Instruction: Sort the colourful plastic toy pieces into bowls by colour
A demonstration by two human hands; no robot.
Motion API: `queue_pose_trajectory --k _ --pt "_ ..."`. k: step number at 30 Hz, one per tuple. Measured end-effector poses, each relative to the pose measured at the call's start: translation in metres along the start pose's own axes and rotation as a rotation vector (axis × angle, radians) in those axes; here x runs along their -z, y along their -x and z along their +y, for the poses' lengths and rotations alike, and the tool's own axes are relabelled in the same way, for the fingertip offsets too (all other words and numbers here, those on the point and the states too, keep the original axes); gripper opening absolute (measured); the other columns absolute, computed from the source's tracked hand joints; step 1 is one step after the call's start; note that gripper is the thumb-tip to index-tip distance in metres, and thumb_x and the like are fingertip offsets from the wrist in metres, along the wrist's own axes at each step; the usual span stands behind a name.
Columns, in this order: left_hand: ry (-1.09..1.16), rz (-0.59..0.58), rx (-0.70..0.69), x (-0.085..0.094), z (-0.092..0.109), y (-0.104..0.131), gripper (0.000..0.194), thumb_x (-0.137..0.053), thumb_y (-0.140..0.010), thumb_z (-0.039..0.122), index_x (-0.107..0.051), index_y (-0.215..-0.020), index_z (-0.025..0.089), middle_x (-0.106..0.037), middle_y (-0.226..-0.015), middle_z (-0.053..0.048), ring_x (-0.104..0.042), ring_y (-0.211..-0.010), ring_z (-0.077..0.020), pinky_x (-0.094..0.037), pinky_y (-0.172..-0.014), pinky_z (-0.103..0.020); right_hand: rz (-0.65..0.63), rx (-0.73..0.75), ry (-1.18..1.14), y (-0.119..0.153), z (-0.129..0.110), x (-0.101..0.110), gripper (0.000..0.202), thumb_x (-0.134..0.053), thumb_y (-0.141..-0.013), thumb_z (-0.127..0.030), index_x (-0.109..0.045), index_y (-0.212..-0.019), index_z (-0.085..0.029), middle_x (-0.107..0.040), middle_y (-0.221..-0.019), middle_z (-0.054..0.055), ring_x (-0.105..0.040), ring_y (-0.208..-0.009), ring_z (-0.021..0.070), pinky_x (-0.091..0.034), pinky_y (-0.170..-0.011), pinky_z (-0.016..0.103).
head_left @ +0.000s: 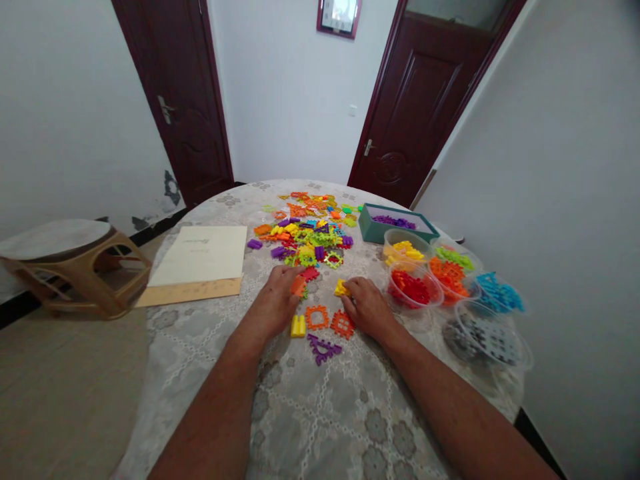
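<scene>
My left hand (275,303) is closed at the edge of an orange toothed plastic building piece (299,287). A red piece (311,274) lies just beyond its fingertips. Across from it, my right hand (369,305) has its fingers curled on a yellow building piece (341,288), partly hidden by the fingertips. Between my wrists lie an orange square frame (309,319), an orange-red windowed square (343,324), a yellow ribbed piece (298,326) and a purple triangle (323,349).
A mixed pile of pieces (313,233) spreads across the table's far side. To the right stand a green box (373,231) and several clear tubs, one holding red pieces (411,287), another blue ones (497,292). A cream board (197,257) lies left; a stool (90,273) stands beyond.
</scene>
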State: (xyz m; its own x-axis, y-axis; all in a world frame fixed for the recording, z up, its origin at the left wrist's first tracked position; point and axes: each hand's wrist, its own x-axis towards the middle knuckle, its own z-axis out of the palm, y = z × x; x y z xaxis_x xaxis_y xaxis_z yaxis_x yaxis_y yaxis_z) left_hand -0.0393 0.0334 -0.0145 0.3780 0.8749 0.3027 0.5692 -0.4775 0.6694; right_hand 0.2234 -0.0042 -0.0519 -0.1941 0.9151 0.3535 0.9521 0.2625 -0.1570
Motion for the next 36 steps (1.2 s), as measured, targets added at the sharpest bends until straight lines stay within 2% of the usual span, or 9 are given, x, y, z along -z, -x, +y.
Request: queue_pose_trajectory --k 10,14,18,22,25,27,30,33,36 --pt "0.11 -0.041 0.048 0.003 0.01 0.0 0.061 -0.068 -0.08 0.015 -0.062 -0.14 0.026 -0.062 -0.137 -0.009 -0.059 -0.13 -0.0263 -0.043 -0.118 -0.045 0.117 -0.084 -0.098 0.002 0.007 -0.006 0.024 -0.035 -0.107 -0.027 -0.058 -0.101 -0.02 -0.066 -0.097 0.011 -0.062 -0.092 0.0241 -0.047 -0.083 0.033" --pt "0.195 -0.076 0.013 0.008 0.021 -0.001 0.058 -0.069 -0.083 0.023 -0.062 -0.14 0.028 -0.062 -0.136 -0.008 -0.062 -0.125 -0.0255 -0.05 -0.111 -0.045 0.15 -0.2 -0.357 0.006 -0.008 0.008 0.025 -0.037 -0.106 -0.034 -0.055 -0.093 -0.022 -0.065 -0.086 0.005 -0.061 -0.079 0.0205 -0.046 -0.074 0.031" --pt "0.269 -0.124 -0.053 0.009 0.026 -0.002 0.055 -0.07 -0.087 0.032 -0.06 -0.142 0.031 -0.059 -0.141 -0.007 -0.061 -0.127 -0.0254 -0.054 -0.108 -0.044 0.059 -0.31 -0.747 0.008 -0.022 0.018 0.033 -0.041 -0.106 -0.045 -0.057 -0.089 -0.022 -0.064 -0.073 -0.001 -0.061 -0.067 0.0162 -0.045 -0.065 0.028" --pt "0.272 -0.144 -0.086 0.003 0.025 -0.003 0.055 -0.07 -0.088 0.032 -0.06 -0.143 0.031 -0.058 -0.144 -0.008 -0.058 -0.132 -0.0265 -0.053 -0.11 -0.046 -0.048 -0.435 -1.178 0.007 -0.024 0.014 0.041 -0.048 -0.101 -0.06 -0.059 -0.095 -0.021 -0.066 -0.067 -0.002 -0.06 -0.055 0.0144 -0.048 -0.057 0.026" --pt "0.253 -0.138 -0.096 0.0 0.025 -0.003 0.054 -0.069 -0.088 0.031 -0.06 -0.141 0.03 -0.058 -0.143 -0.008 -0.057 -0.133 -0.0258 -0.052 -0.112 -0.046 -0.056 -0.473 -1.294 0.006 -0.022 0.016 0.046 -0.056 -0.094 -0.066 -0.06 -0.096 -0.02 -0.067 -0.066 -0.001 -0.062 -0.054 0.0145 -0.05 -0.057 0.027" --pt "0.226 -0.111 -0.073 0.0 0.024 -0.004 0.051 -0.069 -0.088 0.032 -0.062 -0.139 0.028 -0.059 -0.14 -0.008 -0.059 -0.131 -0.0257 -0.053 -0.11 -0.045 -0.028 -0.451 -1.267 0.007 -0.021 0.027 0.044 -0.058 -0.094 -0.064 -0.062 -0.095 -0.02 -0.068 -0.069 0.0 -0.064 -0.058 0.0151 -0.052 -0.06 0.028" --pt "0.177 -0.06 -0.022 0.0 0.018 -0.006 0.048 -0.067 -0.089 0.033 -0.063 -0.136 0.026 -0.059 -0.135 -0.009 -0.062 -0.124 -0.0257 -0.056 -0.105 -0.045 0.04 -0.389 -1.102 0.008 -0.014 0.06 0.037 -0.057 -0.098 -0.056 -0.064 -0.095 -0.02 -0.071 -0.076 0.002 -0.067 -0.064 0.016 -0.054 -0.065 0.029" --pt "0.116 0.011 -0.007 -0.003 0.007 -0.007 0.046 -0.065 -0.09 0.035 -0.063 -0.135 0.024 -0.059 -0.131 -0.01 -0.062 -0.119 -0.0264 -0.057 -0.1 -0.045 0.113 -0.367 -0.801 0.003 0.006 0.105 0.032 -0.054 -0.101 -0.049 -0.067 -0.097 -0.021 -0.073 -0.082 0.003 -0.069 -0.068 0.0168 -0.053 -0.066 0.028" --pt "0.059 0.062 -0.022 -0.006 0.0 -0.008 0.046 -0.065 -0.089 0.035 -0.063 -0.134 0.023 -0.058 -0.13 -0.01 -0.06 -0.121 -0.0276 -0.056 -0.102 -0.047 0.2 -0.384 -0.359 -0.016 0.042 0.143 0.03 -0.052 -0.102 -0.042 -0.072 -0.101 -0.02 -0.077 -0.091 0.007 -0.071 -0.076 0.0192 -0.051 -0.071 0.029"
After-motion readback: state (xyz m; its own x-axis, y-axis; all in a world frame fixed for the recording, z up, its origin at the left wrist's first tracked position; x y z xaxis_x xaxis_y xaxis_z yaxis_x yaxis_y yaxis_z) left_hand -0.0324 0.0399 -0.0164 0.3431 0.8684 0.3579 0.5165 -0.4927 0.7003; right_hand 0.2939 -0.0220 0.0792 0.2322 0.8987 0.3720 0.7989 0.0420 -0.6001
